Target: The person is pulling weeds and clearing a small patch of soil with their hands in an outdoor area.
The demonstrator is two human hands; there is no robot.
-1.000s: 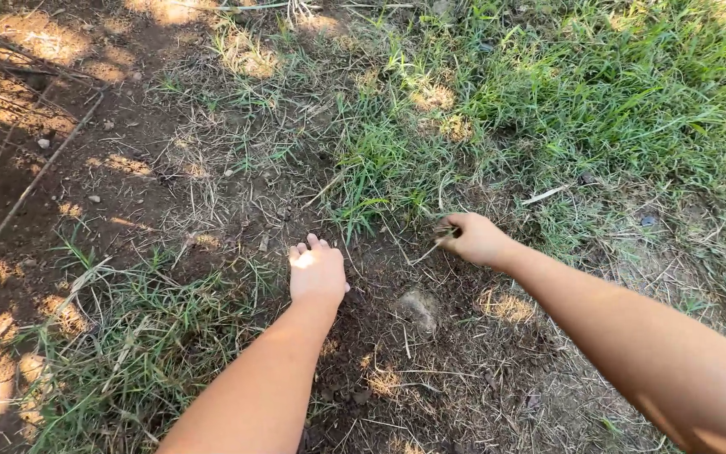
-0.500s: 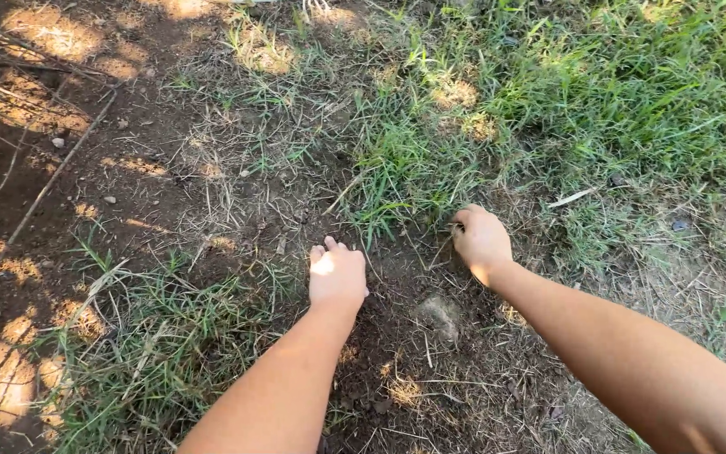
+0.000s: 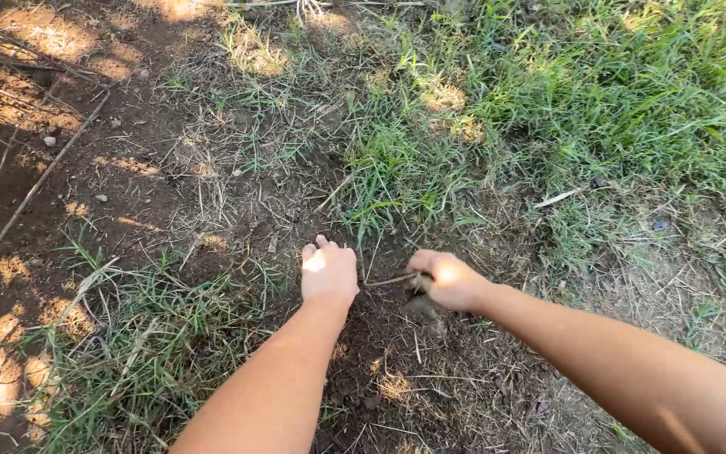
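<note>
Two bare hands work low over a patch of dark soil (image 3: 380, 336) near the middle of the scene. The left hand (image 3: 328, 273) rests palm down on the ground with its fingers curled under and close together, holding nothing that shows. Just to its right, apart from it, the right hand (image 3: 445, 281) is closed in a loose fist, pinching a thin dry stalk (image 3: 388, 280) that sticks out leftward from the fingers toward the left hand. Partly hidden under the right hand lies a small grey stone (image 3: 423, 308), half sunk in the soil. Far of both hands grows a tuft of green grass (image 3: 388, 181), and thicker green grass (image 3: 615, 92) fills the far right. Near left, another clump of long grass (image 3: 144, 345) spreads beside the left forearm. At the far left, a long thin stick (image 3: 31, 189) lies slantwise on bare, sun-dappled earth.
</note>
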